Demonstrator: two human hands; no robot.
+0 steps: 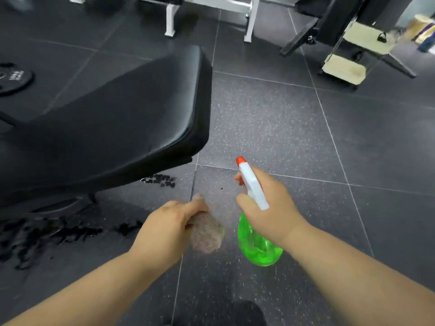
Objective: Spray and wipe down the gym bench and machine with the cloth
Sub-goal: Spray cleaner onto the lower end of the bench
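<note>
A black padded gym bench point(122, 118) fills the left half of the head view, its end pointing toward the upper middle. My left hand point(169, 224) grips a pinkish cloth point(207, 231) that hangs below the bench's near corner, apart from the pad. My right hand point(270, 205) holds a green spray bottle point(256, 248) by its white trigger head, whose orange nozzle point(240, 160) points up and away toward the bench end. Both hands hover above the floor to the right of the bench.
Dark speckled floor tiles point(294, 128) stretch to the right of the bench. A weight plate point(14, 78) lies at the far left. White machine legs point(170, 20) stand at the back. A dark machine frame with beige steps point(348, 67) stands at the upper right.
</note>
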